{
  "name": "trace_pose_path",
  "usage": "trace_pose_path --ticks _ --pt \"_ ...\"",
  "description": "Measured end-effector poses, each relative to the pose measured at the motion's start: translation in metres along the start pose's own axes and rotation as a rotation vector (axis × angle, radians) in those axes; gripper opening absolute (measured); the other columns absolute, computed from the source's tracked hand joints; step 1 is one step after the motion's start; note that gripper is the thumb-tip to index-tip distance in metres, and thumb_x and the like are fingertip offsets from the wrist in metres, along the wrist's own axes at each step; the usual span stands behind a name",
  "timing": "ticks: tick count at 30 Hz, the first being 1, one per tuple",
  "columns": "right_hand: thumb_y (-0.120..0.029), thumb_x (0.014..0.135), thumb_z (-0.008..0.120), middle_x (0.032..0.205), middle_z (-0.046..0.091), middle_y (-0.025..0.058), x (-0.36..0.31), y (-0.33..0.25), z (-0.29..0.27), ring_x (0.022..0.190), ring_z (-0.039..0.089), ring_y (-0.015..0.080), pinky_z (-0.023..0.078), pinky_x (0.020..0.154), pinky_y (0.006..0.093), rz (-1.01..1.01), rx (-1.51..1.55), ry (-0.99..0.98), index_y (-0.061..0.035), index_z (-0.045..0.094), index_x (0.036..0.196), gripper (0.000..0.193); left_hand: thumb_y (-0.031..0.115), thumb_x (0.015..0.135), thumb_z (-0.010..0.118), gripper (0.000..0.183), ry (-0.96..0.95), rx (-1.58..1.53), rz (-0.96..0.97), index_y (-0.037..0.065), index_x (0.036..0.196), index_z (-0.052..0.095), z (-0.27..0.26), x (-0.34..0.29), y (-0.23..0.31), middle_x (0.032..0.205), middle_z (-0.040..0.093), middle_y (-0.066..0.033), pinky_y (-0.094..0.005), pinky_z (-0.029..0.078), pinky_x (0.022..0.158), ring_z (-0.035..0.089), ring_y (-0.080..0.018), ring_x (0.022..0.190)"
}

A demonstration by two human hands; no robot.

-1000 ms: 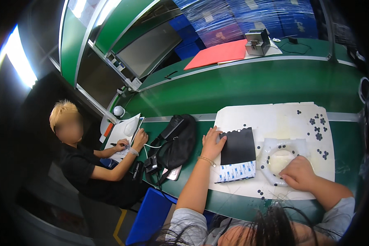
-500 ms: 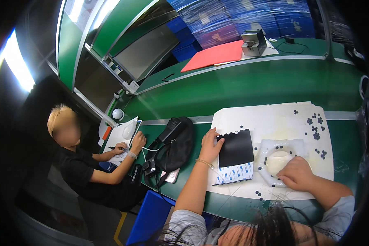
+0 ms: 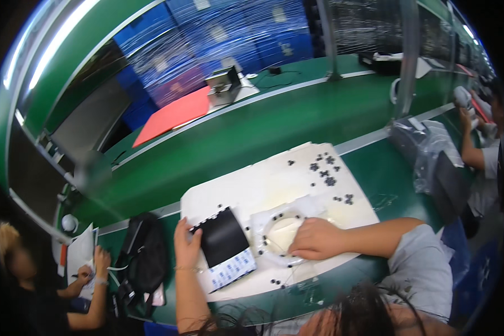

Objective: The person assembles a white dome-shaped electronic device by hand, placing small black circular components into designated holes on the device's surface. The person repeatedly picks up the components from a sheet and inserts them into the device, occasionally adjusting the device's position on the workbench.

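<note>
My left hand (image 3: 187, 245) grips the left edge of a black sheet of adhesive pads (image 3: 223, 237), its thumb on top. The sheet's far edge is scalloped, and a white backing with blue print (image 3: 233, 269) shows at its near end. Beside it lies a round, translucent white ring (image 3: 261, 237) with small black dots spaced around it. My right hand (image 3: 317, 239) rests over the ring's right side, fingers curled and pressed together; whatever they hold is hidden. Under everything is a large white board (image 3: 235, 193). Clusters of black dots (image 3: 326, 173) lie on its far right part.
On the left are a black bag (image 3: 145, 260) and a co-worker (image 3: 39, 280) writing on paper. A raised shelf behind holds a red sheet (image 3: 171, 117) and a metal box (image 3: 224, 87). Plastic-wrapped material (image 3: 431, 151) lies at right, near another person's arm (image 3: 471, 140).
The view has swung to the right, so the bench appears farther left and a person at right shows. Both hands stay at the sheet and the ring.
</note>
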State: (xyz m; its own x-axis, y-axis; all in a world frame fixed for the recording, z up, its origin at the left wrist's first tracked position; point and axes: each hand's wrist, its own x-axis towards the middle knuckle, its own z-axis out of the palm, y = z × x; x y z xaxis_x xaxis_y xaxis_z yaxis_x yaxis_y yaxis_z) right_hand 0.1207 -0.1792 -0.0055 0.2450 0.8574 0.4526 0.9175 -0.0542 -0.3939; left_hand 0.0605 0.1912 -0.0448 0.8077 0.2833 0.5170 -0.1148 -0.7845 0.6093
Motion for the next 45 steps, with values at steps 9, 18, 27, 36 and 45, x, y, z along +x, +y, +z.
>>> trace_pose_path --ticks 9,18,27,36,45 --pt "-0.019 0.073 0.063 0.067 0.058 -0.0001 0.004 -0.005 0.002 0.066 0.055 0.0188 0.039 0.064 0.0335 0.003 -0.078 0.025 -0.0161 0.066 0.078 0.007 0.016 0.079 0.065 0.028 -0.001 -0.166 -0.042 0.004 0.102 0.057 -0.006 0.01 0.013 0.105 0.058 -0.0118 -0.0309 0.042 0.085 0.054 -0.0249 0.099" --pt "-0.018 0.074 0.062 0.068 0.058 -0.0016 0.01 -0.002 -0.001 0.067 0.055 0.0177 0.039 0.065 0.0317 -0.002 -0.033 -0.032 -0.0156 0.066 0.081 0.009 0.01 0.081 0.063 0.017 -0.001 -0.385 -0.248 0.0 0.09 0.052 0.002 0.007 0.008 0.072 0.056 -0.0013 -0.0214 0.042 0.06 0.051 -0.0071 0.066" --pt "-0.017 0.072 0.063 0.065 0.058 -0.0021 0.01 -0.003 -0.003 0.063 0.055 0.0165 0.039 0.065 0.0304 0.001 0.013 0.003 -0.0149 0.067 0.078 0.007 0.011 0.085 0.059 0.013 0.049 -0.509 -0.272 0.0 0.086 0.052 0.001 0.01 0.027 0.067 0.049 0.0047 -0.017 0.034 0.053 0.04 -0.0013 0.059" --pt "-0.015 0.067 0.064 0.065 0.058 -0.002 0.011 -0.001 -0.001 0.063 0.055 0.016 0.039 0.064 0.03 -0.006 0.04 0.022 -0.0145 0.067 0.075 0.008 0.015 0.086 0.058 0.016 0.061 -0.46 -0.258 0.0 0.083 0.052 -0.005 0.006 0.019 0.066 0.05 0.004 -0.0178 0.035 0.053 0.041 -0.0018 0.06" --pt "-0.016 0.065 0.065 0.092 0.061 0.0034 0.02 -0.02 -0.022 0.093 0.056 0.0207 0.04 0.076 0.0313 0.003 0.06 0.089 -0.0142 0.066 0.091 0.027 0.016 0.085 0.059 0.018 0.061 -0.335 -0.265 0.0 0.093 0.057 0.009 0.014 0.022 0.073 0.056 0.0002 -0.0211 0.042 0.061 0.048 -0.0053 0.066"
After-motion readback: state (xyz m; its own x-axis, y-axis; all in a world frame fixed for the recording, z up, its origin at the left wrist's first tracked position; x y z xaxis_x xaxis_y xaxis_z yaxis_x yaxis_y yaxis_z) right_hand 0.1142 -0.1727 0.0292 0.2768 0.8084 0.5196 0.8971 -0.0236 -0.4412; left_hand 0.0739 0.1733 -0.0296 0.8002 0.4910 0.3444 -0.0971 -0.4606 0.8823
